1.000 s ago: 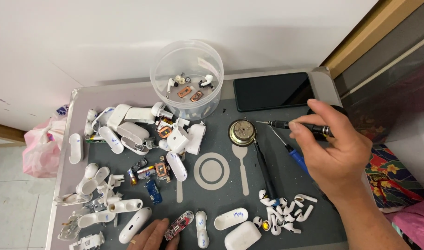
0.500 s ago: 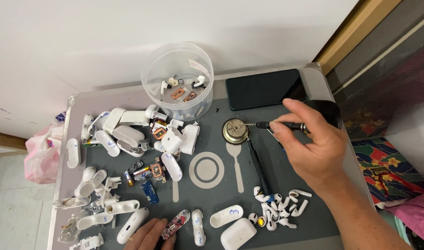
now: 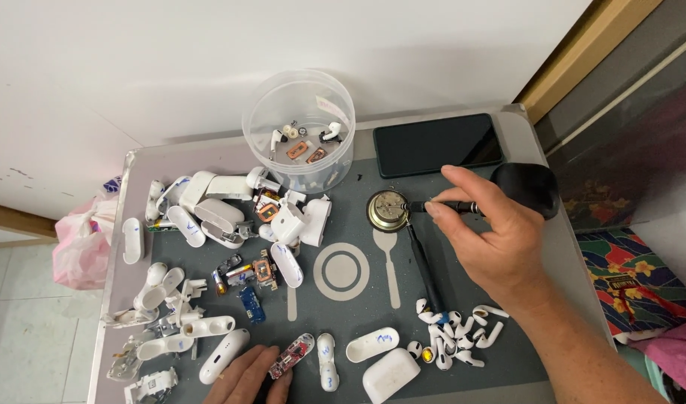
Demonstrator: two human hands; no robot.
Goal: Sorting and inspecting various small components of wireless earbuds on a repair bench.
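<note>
Right hand point(image 3: 500, 243) pinches a thin black tool point(image 3: 449, 206), tip aimed at 9 o'clock toward the round metal disc point(image 3: 388, 210) mid-mat. Left hand point(image 3: 249, 374) at 6 o'clock grasps a small red circuit board point(image 3: 289, 357). Best keep the pinch firm and low so the tip stays steady.

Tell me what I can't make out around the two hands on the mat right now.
Head view only:
- Left hand: cut off by the bottom edge; only fingers on the small red circuit board show.
- Thin dark tool: its rear is hidden under the right hand; tip type too small to tell.
- Clear tub: the parts inside are too small to identify.
</note>
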